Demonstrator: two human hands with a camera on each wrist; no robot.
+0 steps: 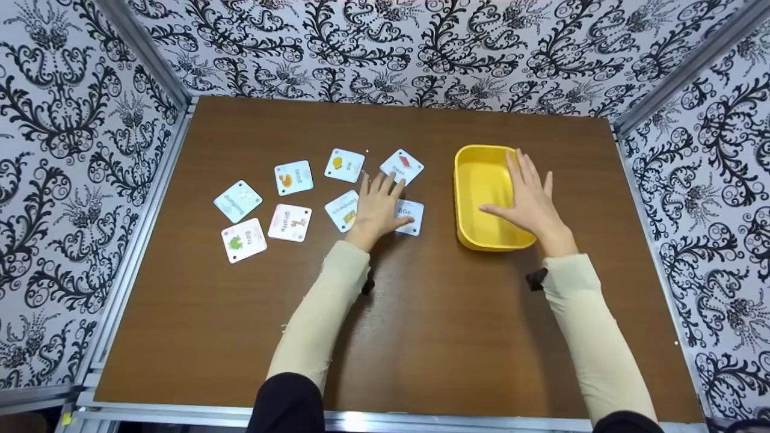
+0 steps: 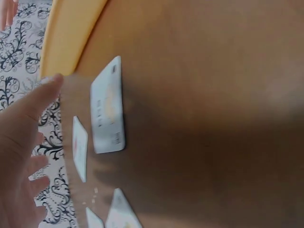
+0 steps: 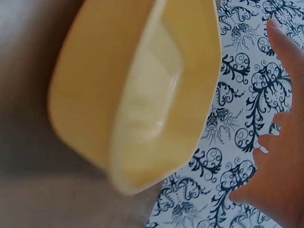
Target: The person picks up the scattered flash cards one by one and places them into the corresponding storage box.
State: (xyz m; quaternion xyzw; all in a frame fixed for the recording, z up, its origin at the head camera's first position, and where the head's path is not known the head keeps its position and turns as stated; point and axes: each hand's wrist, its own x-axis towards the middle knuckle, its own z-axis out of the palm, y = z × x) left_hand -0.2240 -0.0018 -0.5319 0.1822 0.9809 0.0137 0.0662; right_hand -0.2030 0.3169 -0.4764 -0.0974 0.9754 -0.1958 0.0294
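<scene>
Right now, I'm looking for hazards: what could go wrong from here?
In the head view, the left hand partly covers the egg card; a low sweep might push that card out of place.

The right hand, fingers spread, overlaps the tub in that view; lowering it off-centre could bump or slide the tub.
</scene>
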